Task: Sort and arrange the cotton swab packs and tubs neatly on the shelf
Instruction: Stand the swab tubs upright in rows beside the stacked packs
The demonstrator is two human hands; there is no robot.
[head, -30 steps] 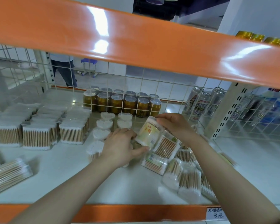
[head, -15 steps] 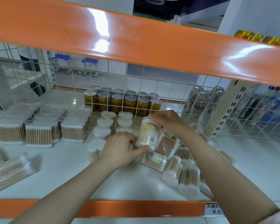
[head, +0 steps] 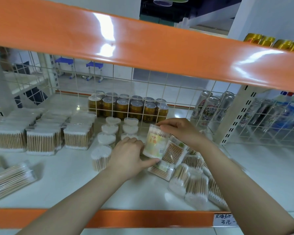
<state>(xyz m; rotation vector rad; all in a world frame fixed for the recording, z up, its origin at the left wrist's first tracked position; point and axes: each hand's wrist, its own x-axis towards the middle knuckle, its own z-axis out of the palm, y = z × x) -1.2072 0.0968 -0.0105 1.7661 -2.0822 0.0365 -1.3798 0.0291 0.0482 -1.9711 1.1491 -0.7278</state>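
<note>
- White shelf (head: 61, 180) lay beneath both hands — wire grid (head: 159, 92) behind them.
- Left hand (head: 127, 156) and right hand (head: 182, 131) gripped the round tub (head: 155, 144).

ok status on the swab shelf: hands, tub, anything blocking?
Both hands on round swab tub: right hand grips lid end, left hand holds base. Tub tilted, off shelf. Loose swab packs piled beneath.

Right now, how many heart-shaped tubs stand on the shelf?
7 heart-shaped tubs: four in the left column, three in the right column, the nearest partly behind the left hand; more may be hidden.
</note>
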